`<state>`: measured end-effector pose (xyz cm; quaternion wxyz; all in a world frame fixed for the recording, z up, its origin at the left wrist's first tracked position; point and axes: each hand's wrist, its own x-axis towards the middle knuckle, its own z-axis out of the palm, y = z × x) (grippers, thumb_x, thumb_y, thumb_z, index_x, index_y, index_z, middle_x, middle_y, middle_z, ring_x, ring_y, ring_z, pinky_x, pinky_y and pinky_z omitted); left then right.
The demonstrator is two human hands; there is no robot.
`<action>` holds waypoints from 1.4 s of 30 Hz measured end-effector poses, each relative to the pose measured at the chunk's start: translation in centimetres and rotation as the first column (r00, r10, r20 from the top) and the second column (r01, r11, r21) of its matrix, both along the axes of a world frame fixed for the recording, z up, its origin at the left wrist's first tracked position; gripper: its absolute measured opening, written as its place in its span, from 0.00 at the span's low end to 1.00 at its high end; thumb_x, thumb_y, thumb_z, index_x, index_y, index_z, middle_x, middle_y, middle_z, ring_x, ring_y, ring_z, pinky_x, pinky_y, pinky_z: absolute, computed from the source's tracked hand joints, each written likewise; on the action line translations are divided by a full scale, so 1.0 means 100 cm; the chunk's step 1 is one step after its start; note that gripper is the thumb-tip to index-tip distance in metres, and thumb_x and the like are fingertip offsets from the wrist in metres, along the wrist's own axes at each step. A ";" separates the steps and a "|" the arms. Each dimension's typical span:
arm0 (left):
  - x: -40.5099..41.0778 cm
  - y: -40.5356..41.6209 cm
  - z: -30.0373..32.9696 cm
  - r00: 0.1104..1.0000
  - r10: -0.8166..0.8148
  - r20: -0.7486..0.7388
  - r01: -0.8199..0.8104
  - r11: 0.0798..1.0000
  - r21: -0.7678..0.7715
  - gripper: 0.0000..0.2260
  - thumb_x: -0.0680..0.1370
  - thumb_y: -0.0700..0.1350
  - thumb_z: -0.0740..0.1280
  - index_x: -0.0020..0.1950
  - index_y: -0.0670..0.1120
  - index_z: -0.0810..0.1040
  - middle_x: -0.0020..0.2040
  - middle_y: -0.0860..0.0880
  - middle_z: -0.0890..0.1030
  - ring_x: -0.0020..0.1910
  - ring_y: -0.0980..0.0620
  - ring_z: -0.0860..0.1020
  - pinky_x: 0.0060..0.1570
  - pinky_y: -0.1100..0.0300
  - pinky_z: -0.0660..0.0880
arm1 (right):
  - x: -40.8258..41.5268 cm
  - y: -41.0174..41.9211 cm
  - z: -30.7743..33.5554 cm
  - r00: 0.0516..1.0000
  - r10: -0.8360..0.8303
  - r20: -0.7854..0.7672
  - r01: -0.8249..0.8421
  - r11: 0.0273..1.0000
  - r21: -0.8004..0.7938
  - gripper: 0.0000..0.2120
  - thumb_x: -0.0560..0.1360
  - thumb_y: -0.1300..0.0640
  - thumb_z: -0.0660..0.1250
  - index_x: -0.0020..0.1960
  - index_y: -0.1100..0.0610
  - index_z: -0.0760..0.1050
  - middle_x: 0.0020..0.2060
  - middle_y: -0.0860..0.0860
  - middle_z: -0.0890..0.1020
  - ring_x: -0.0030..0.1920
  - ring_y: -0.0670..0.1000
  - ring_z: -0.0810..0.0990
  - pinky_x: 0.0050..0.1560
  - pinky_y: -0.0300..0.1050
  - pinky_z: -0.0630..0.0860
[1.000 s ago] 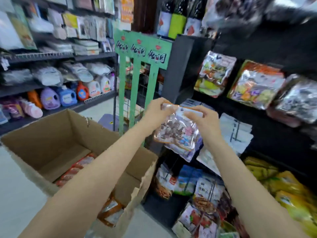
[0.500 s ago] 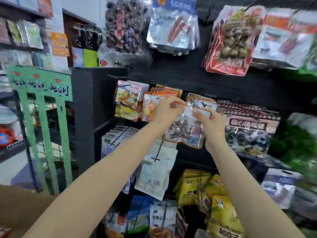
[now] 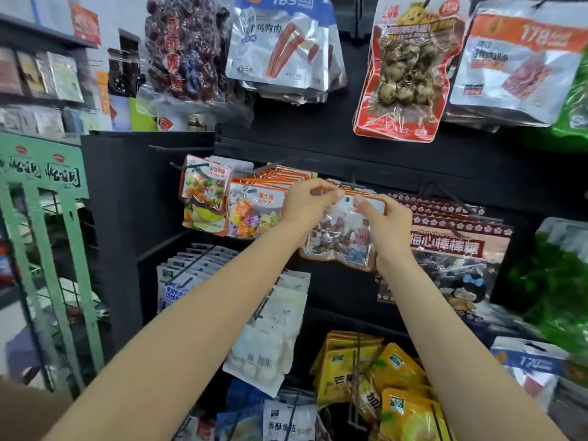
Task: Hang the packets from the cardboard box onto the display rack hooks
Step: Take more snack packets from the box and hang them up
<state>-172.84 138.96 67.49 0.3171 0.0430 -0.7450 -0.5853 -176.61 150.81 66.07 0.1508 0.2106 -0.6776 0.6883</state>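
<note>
Rack [image 3: 334, 160]: black display rack fills the view, hooks loaded with hanging snack packets in rows. Green stand [image 3: 47, 224] to its left, apart from the work. Cardboard box not in view.

Arms: both reach up to the middle row. Left hand [image 3: 307, 206] pinches the top-left corner of the packet [image 3: 340, 240]; right hand [image 3: 386, 222] pinches the top-right edge, thumb on the header. Both are closed on it, holding nothing else.

Packet: clear pouch with an orange border, brown and pale round sweets inside, small cartoon figure printed low on the front. It sits at the tip of a hook [image 3: 351, 185] that carries matching orange-edged packets behind it. Whether the hang hole is already on the wire cannot be told; the fingers cover it.

Handling, judged: light, soft film, contents loose and shifting, so the body sags. Stiffest part is the sealed header; best held there at both corners, keeping the hole taut and square to the wire.

Legible print: "163 Kcal" on the white packet [image 3: 280, 46] top row; "178" on the orange-topped packet [image 3: 521, 58]; "Plum Heart" on the maroon packet [image 3: 458, 246] just right.
</note>
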 end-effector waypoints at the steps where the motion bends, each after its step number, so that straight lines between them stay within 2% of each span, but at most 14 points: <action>1: 0.000 0.000 0.000 1.000 -0.001 -0.003 0.001 1.000 0.004 0.03 0.75 0.44 0.70 0.47 0.47 0.81 0.42 0.54 0.78 0.48 0.54 0.75 0.52 0.58 0.73 | -0.002 0.000 0.000 1.000 0.002 -0.008 -0.002 1.000 0.004 0.02 0.75 0.60 0.68 0.43 0.55 0.79 0.38 0.45 0.81 0.40 0.42 0.78 0.38 0.29 0.74; 5: 0.000 0.002 -0.005 0.999 -0.027 -0.021 0.027 1.000 0.001 0.02 0.75 0.43 0.70 0.46 0.46 0.81 0.37 0.57 0.75 0.40 0.61 0.72 0.44 0.66 0.70 | -0.008 0.004 -0.006 1.000 0.002 -0.022 -0.002 1.000 -0.003 0.02 0.75 0.59 0.68 0.44 0.55 0.79 0.40 0.46 0.81 0.43 0.45 0.79 0.35 0.31 0.74; 9: -0.002 0.001 -0.005 0.999 -0.046 -0.016 0.045 0.997 -0.055 0.01 0.74 0.43 0.70 0.45 0.47 0.81 0.39 0.57 0.78 0.42 0.61 0.75 0.46 0.66 0.72 | -0.011 0.007 -0.010 1.000 0.022 -0.012 -0.022 1.000 0.006 0.03 0.76 0.58 0.68 0.46 0.54 0.80 0.43 0.44 0.82 0.47 0.46 0.80 0.46 0.38 0.77; 12: -0.004 -0.001 -0.003 0.998 -0.061 0.002 0.061 0.995 -0.083 0.03 0.75 0.43 0.70 0.48 0.46 0.82 0.41 0.58 0.78 0.43 0.62 0.75 0.47 0.67 0.72 | -0.010 0.007 -0.007 0.999 0.046 0.024 -0.046 0.999 0.007 0.04 0.77 0.58 0.66 0.48 0.55 0.80 0.43 0.45 0.81 0.46 0.46 0.79 0.34 0.34 0.76; 14: -0.004 -0.002 -0.002 0.995 -0.092 0.026 0.094 0.991 -0.099 0.06 0.76 0.43 0.69 0.51 0.45 0.82 0.43 0.57 0.78 0.43 0.62 0.75 0.45 0.71 0.70 | -0.012 0.006 -0.007 0.997 0.055 0.053 -0.056 0.998 0.006 0.04 0.77 0.58 0.65 0.47 0.54 0.79 0.44 0.47 0.81 0.46 0.48 0.80 0.33 0.37 0.76; 16: -0.003 -0.004 0.001 0.991 -0.120 0.065 0.127 0.985 -0.116 0.08 0.76 0.43 0.68 0.53 0.44 0.82 0.47 0.55 0.79 0.46 0.60 0.75 0.45 0.70 0.69 | -0.013 0.006 -0.007 0.995 0.064 0.071 -0.066 0.998 0.015 0.04 0.77 0.57 0.65 0.47 0.54 0.79 0.45 0.49 0.82 0.47 0.50 0.81 0.37 0.41 0.79; 19: -0.002 -0.007 0.010 0.984 -0.131 0.122 0.149 0.977 -0.155 0.09 0.76 0.43 0.68 0.55 0.43 0.81 0.49 0.53 0.79 0.46 0.62 0.75 0.43 0.72 0.67 | -0.017 0.007 -0.004 0.996 0.076 0.039 -0.078 0.994 0.075 0.05 0.77 0.58 0.66 0.48 0.57 0.80 0.47 0.50 0.82 0.50 0.51 0.80 0.52 0.48 0.78; 22: -0.003 -0.007 0.015 0.981 -0.123 0.152 0.152 0.969 -0.194 0.09 0.77 0.43 0.67 0.56 0.42 0.81 0.46 0.55 0.78 0.42 0.64 0.74 0.37 0.74 0.66 | -0.019 0.011 0.004 0.995 0.095 -0.007 -0.093 0.986 0.137 0.04 0.77 0.60 0.66 0.48 0.56 0.79 0.44 0.47 0.81 0.48 0.45 0.79 0.52 0.42 0.76; 26: -0.005 -0.004 0.016 0.975 -0.132 0.179 0.163 0.972 -0.170 0.10 0.77 0.43 0.67 0.57 0.41 0.80 0.48 0.52 0.79 0.44 0.61 0.75 0.40 0.71 0.67 | -0.020 0.016 0.008 0.995 0.099 -0.022 -0.094 0.982 0.166 0.05 0.77 0.61 0.65 0.48 0.57 0.79 0.43 0.44 0.80 0.43 0.43 0.78 0.36 0.30 0.74; 31: -0.002 -0.007 0.010 0.978 -0.155 0.138 0.176 0.971 -0.159 0.09 0.77 0.39 0.67 0.56 0.41 0.81 0.45 0.53 0.79 0.42 0.61 0.76 0.35 0.76 0.73 | -0.017 0.019 0.001 0.992 0.123 -0.039 -0.115 0.979 0.169 0.06 0.76 0.62 0.66 0.45 0.53 0.79 0.43 0.41 0.80 0.44 0.41 0.78 0.49 0.40 0.75; 33: -0.002 -0.008 0.007 0.981 -0.145 0.128 0.165 0.973 -0.159 0.09 0.77 0.39 0.67 0.55 0.42 0.81 0.45 0.54 0.79 0.42 0.61 0.75 0.37 0.74 0.73 | -0.017 0.018 -0.001 0.992 0.120 -0.038 -0.112 0.979 0.167 0.05 0.77 0.61 0.66 0.47 0.54 0.80 0.43 0.42 0.81 0.45 0.43 0.78 0.48 0.41 0.75; 37: -0.006 -0.010 0.005 0.987 -0.103 0.121 0.124 0.977 -0.175 0.09 0.78 0.40 0.65 0.57 0.42 0.80 0.47 0.53 0.79 0.45 0.59 0.75 0.41 0.70 0.71 | -0.018 0.013 0.002 0.993 0.104 -0.063 -0.093 0.982 0.167 0.05 0.77 0.61 0.66 0.47 0.56 0.80 0.45 0.47 0.82 0.45 0.42 0.78 0.48 0.37 0.76; 40: -0.011 -0.010 0.001 0.989 -0.088 0.120 0.109 0.978 -0.177 0.08 0.77 0.40 0.66 0.55 0.42 0.81 0.47 0.51 0.79 0.47 0.56 0.76 0.45 0.68 0.72 | -0.023 0.012 0.000 0.994 0.093 -0.057 -0.081 0.980 0.182 0.05 0.77 0.62 0.65 0.49 0.59 0.80 0.49 0.50 0.81 0.43 0.40 0.77 0.37 0.30 0.75; 42: -0.016 -0.009 -0.002 0.994 -0.065 0.090 0.083 0.975 -0.207 0.07 0.77 0.40 0.67 0.52 0.42 0.81 0.46 0.51 0.80 0.47 0.55 0.77 0.46 0.67 0.73 | -0.028 0.012 -0.005 0.994 0.056 -0.096 -0.035 0.976 0.216 0.05 0.76 0.63 0.66 0.50 0.59 0.80 0.49 0.50 0.81 0.46 0.41 0.77 0.45 0.31 0.74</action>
